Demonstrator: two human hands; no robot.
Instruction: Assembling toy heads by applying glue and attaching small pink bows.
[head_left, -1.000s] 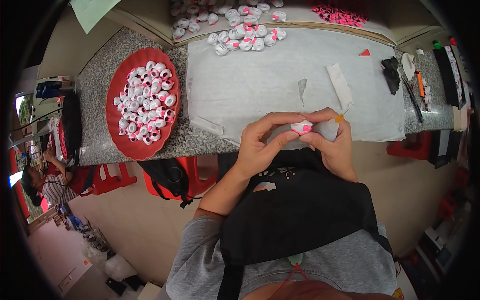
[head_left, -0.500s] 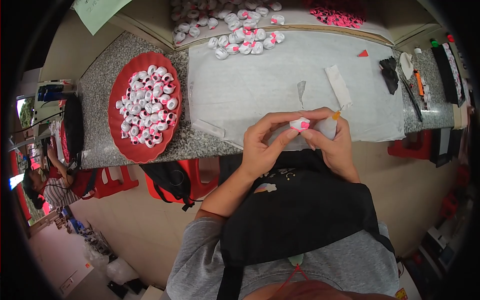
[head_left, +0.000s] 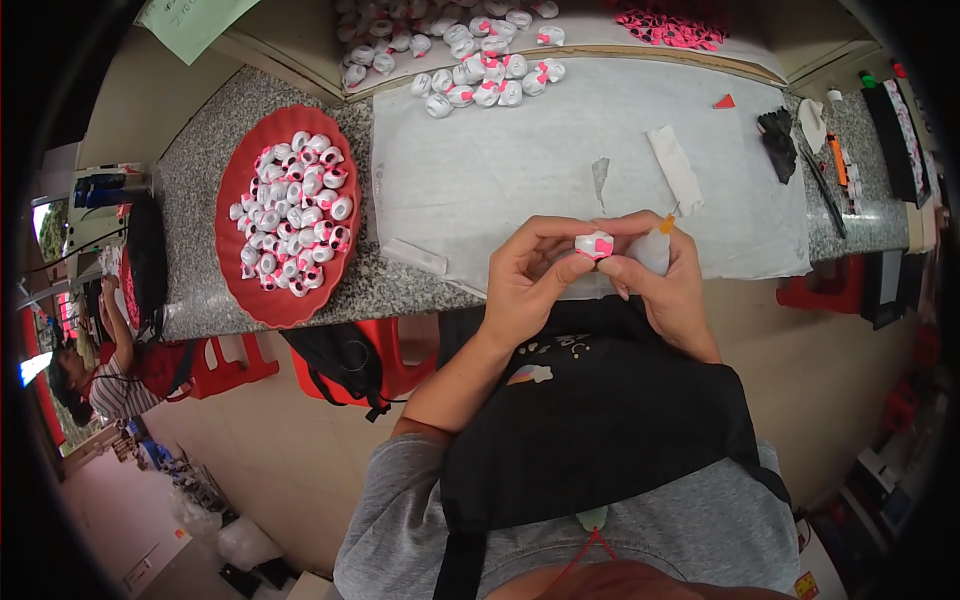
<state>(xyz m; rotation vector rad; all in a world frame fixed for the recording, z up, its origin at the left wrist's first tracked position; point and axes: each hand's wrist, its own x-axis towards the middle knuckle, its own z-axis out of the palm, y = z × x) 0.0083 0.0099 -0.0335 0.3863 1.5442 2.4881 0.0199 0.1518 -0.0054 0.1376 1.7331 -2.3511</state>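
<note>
Both hands meet above the near edge of the white sheet [head_left: 480, 170]. With bent fingers, my left hand [head_left: 525, 280] grips a small round white piece [head_left: 596, 245] that has a pink bow-shaped patch on its front. The thumb and fingertips of my right hand [head_left: 670, 295] press on the same piece from the other side. Tucked in that right hand is a small translucent squeeze bottle [head_left: 653, 252] with an orange tip pointing up and away. Fingers cover the piece's sides and underside.
A red scalloped plate [head_left: 232, 240] heaped with similar pieces stands at left. More pieces [head_left: 490, 80] lie at the back, beside a pile of pink patches [head_left: 670, 28]. A folded white strip [head_left: 675, 170], black cloth [head_left: 777, 145] and orange pen [head_left: 838, 160] lie right. Another person sits far left.
The white piece has turned slightly in my fingers, so its pink patch faces me more fully. Both hands stay nearly in place. At far left, the other person's arm has risen.
</note>
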